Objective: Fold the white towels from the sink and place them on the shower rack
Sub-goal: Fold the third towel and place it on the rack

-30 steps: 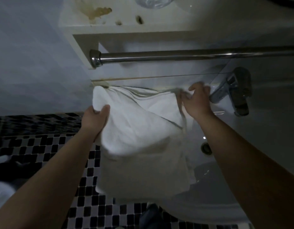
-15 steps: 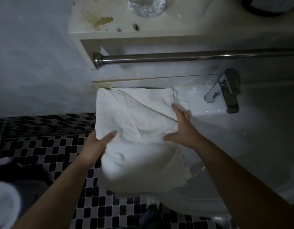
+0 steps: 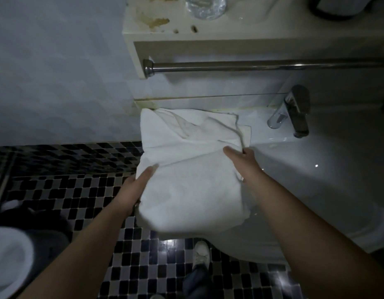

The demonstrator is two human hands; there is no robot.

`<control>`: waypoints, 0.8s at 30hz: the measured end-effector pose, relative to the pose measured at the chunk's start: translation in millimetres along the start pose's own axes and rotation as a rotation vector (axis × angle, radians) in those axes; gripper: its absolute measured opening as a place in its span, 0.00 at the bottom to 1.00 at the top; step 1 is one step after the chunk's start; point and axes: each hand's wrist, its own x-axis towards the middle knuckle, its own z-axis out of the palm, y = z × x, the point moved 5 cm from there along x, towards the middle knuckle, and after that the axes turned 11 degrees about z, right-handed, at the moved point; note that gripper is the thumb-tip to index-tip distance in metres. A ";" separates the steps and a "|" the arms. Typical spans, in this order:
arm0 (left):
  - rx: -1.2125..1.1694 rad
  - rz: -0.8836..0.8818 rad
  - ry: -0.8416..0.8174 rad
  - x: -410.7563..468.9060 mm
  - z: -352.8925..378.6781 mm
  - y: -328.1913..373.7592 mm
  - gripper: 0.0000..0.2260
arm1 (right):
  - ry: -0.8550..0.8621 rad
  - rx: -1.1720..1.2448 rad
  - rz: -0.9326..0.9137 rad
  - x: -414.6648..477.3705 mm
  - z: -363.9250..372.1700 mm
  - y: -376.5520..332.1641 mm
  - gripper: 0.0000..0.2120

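The white sink (image 3: 316,180) holds only the right edge of a white towel (image 3: 193,169), which lies on the sink's left rim. The towel's long axis runs far to near: the far end is against the wall and the near end droops over the rim above the checked floor (image 3: 83,190). The left hand (image 3: 135,186) grips the towel's left edge, thumb on top. The right hand (image 3: 243,160) grips the right edge, so the towel spans between them.
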 end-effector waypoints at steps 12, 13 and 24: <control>0.120 0.115 0.101 -59.6 -5.0 -29.9 0.25 | 0.003 -0.124 -0.149 -45.9 -24.2 48.4 0.21; 0.255 0.060 0.108 -62.3 -6.8 -41.6 0.24 | 0.029 -0.248 -0.112 -46.1 -23.1 58.8 0.19; 0.212 0.282 0.137 -84.2 -5.3 -50.3 0.19 | 0.042 -0.308 -0.220 -61.1 -29.5 86.2 0.12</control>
